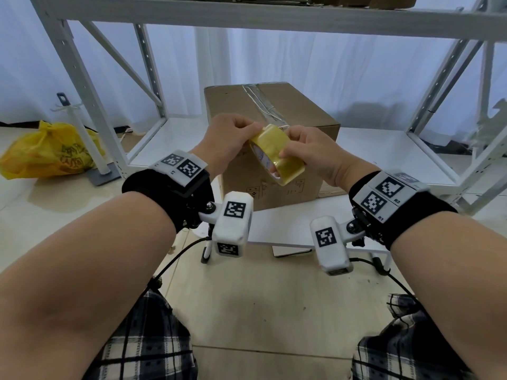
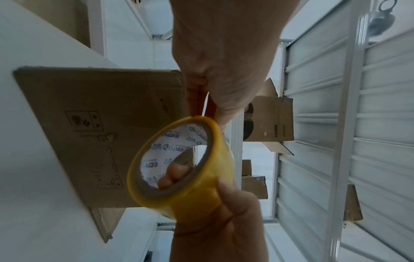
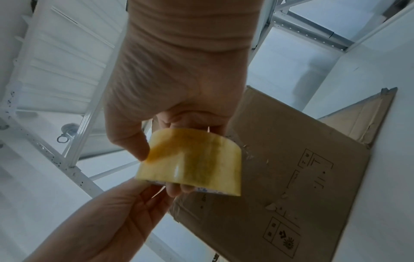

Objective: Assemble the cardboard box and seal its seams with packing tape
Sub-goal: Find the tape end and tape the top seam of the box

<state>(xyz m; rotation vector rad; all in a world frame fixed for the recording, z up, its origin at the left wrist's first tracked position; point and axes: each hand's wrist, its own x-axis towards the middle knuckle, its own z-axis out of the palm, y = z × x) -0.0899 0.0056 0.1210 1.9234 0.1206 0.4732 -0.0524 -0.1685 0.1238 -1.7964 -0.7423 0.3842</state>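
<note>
Your hands meet obstruction ahead: the cardboard box (taped top); shelf uprights flank both sides.

White low table: cardboard box on it at 12 o'clock. Tiled floor: yellow plastic bag at 10 o'clock.

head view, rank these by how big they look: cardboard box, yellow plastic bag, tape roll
Largest to smallest, as they appear in the head view:
1. cardboard box
2. yellow plastic bag
3. tape roll, held in both hands

The roll is nearer the camera than the box, so it looks bigger than it would at equal distance; the order still holds.
</note>
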